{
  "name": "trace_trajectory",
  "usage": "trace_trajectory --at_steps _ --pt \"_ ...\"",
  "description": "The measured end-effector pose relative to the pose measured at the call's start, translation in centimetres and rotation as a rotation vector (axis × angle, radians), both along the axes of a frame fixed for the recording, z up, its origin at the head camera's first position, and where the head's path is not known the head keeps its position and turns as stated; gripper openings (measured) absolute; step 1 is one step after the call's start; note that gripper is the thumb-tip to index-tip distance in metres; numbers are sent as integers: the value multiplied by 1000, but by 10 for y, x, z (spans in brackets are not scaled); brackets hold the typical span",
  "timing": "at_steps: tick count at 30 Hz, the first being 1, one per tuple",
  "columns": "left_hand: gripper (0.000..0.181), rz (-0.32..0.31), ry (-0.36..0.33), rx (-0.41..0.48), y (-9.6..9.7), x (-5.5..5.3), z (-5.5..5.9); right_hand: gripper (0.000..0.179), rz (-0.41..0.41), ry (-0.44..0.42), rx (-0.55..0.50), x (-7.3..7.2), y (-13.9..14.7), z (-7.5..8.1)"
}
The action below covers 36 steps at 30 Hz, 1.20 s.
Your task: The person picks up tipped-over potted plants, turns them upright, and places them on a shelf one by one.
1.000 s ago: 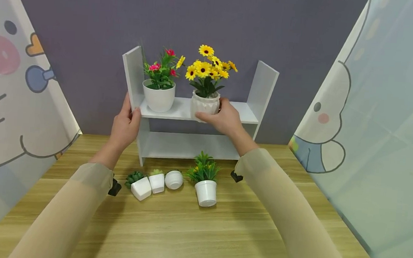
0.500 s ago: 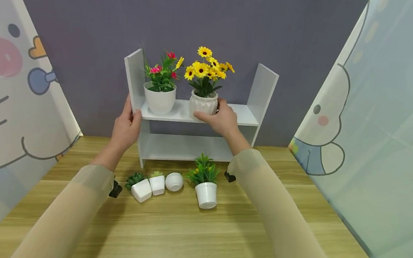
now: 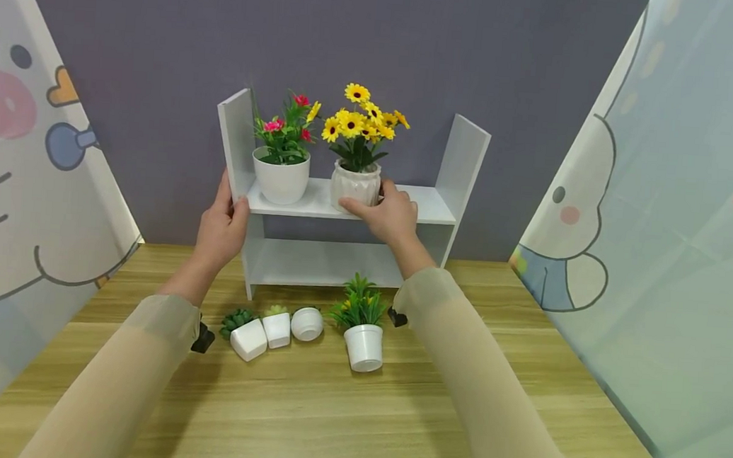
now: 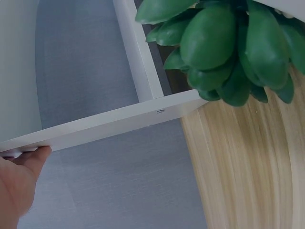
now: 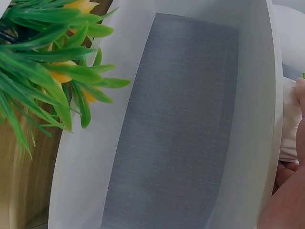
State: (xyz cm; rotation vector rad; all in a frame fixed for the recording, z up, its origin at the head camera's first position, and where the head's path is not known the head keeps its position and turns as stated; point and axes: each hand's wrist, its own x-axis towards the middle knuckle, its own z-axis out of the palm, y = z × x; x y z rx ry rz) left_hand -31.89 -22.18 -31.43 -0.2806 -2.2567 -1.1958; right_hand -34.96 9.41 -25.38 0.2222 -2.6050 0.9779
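My right hand grips a white ribbed flowerpot of yellow daisy-like flowers, thumb across its front and fingers behind its right side. This pot stands upright at the upper board of a small white shelf. In the right wrist view part of the right hand shows at the right edge, against the pot. My left hand holds the shelf's left side panel, thumb at its front edge and fingers along the outer face. The left wrist view shows left fingers against that panel.
Left of the daisies, a smooth white pot with pink flowers stands on the upper board. On the wooden table lie a green plant in a white pot and several small succulent pots. A grey wall stands behind.
The right hand has moved the daisy pot slightly left along the upper board, closer to the pink-flowered pot. The left hand has stayed at the shelf's side panel.
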Motion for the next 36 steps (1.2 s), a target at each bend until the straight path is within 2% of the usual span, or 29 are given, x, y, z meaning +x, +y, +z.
trace_trajectory --at_steps 14,21,36 --pt "69 -3 1 5 0 0 -1 100 -62 16 66 -3 -4 -3" --pt "69 -4 -3 9 0 0 -1 96 -58 8 54 -2 -5 -3" --pt "69 -12 -1 21 -1 -1 -1 100 -33 -39 58 -4 -3 0"
